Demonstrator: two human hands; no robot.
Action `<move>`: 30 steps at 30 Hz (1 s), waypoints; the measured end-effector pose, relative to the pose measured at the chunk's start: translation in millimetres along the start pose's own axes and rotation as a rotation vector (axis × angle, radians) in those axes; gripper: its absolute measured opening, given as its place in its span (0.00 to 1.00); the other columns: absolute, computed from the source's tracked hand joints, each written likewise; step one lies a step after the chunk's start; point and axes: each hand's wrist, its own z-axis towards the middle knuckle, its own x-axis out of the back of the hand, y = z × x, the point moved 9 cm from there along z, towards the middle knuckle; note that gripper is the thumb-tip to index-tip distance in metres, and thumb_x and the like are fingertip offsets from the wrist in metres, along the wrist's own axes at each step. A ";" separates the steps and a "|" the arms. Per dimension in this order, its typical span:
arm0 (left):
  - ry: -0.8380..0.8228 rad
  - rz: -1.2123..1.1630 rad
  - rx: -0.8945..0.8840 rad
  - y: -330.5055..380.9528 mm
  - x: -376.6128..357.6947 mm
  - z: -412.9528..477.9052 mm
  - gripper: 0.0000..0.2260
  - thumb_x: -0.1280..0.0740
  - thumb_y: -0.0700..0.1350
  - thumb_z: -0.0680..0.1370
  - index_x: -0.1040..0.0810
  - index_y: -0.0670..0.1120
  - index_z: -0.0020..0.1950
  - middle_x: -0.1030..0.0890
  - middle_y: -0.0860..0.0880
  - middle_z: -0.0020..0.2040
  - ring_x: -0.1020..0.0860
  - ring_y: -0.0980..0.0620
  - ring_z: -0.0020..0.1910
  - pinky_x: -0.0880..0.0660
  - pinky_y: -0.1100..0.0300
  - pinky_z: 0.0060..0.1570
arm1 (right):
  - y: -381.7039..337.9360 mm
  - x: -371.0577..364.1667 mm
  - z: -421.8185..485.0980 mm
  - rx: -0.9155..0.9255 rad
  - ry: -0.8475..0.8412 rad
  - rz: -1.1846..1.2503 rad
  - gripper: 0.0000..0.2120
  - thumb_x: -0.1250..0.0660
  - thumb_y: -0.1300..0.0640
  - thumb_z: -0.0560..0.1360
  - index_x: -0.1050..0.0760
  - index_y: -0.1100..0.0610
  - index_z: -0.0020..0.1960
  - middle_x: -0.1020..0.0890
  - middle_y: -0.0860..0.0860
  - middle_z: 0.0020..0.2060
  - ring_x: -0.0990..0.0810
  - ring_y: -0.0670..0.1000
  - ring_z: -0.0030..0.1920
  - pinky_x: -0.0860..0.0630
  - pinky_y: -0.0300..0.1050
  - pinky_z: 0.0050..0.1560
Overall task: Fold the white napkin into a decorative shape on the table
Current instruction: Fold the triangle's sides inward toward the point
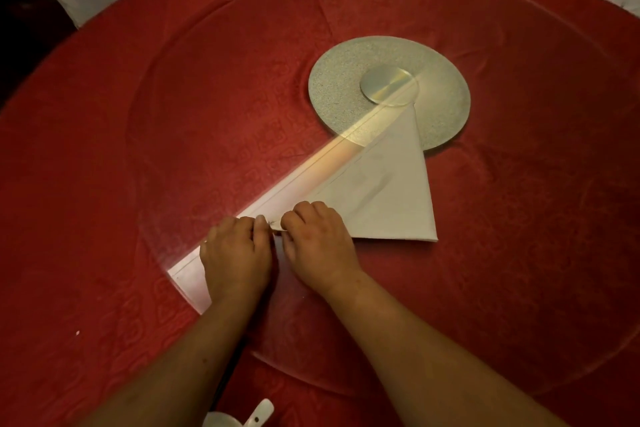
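The white cloth napkin [377,198], folded into a triangle, lies near the middle of the red-clothed round table [104,156]. Both hands, left [235,256] and right [318,243], seemingly pinch its long folded edge, fingers curled.

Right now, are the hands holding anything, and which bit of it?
Both hands, left and right, pinch the folded white cloth napkin at its long folded edge, near the middle.

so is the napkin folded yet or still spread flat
Folded: the white napkin lies as a flat triangle with doubled edges, both hands, left hand and right hand, pinching its long edge.
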 end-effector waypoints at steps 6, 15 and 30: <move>-0.021 0.018 -0.003 0.0 -2.8 1.1 0.13 0.33 0.62 0.79 0.19 0.54 0.50 0.26 0.57 0.44 0.25 0.48 0.50 0.30 0.44 0.57 | 2.5 -0.5 -7.9 -0.070 0.010 0.072 0.07 0.35 0.53 0.78 0.22 0.55 0.49 0.21 0.51 0.47 0.25 0.53 0.48 0.27 0.50 0.50; -0.291 -0.314 0.139 12.0 8.2 -11.5 0.12 0.30 0.61 0.71 0.19 0.54 0.34 0.17 0.54 0.33 0.18 0.54 0.34 0.23 0.53 0.35 | 20.9 27.5 -30.7 -0.096 -0.069 -0.022 0.19 0.32 0.48 0.73 0.24 0.53 0.61 0.23 0.51 0.56 0.26 0.54 0.57 0.28 0.53 0.58; -0.815 -0.594 0.472 96.1 -22.5 -97.6 0.20 0.24 0.53 0.66 0.17 0.35 0.41 0.22 0.48 0.31 0.29 0.55 0.22 0.33 0.64 0.22 | 63.4 82.8 -101.9 0.003 0.047 0.056 0.12 0.33 0.56 0.72 0.21 0.59 0.54 0.19 0.53 0.53 0.22 0.56 0.58 0.25 0.54 0.60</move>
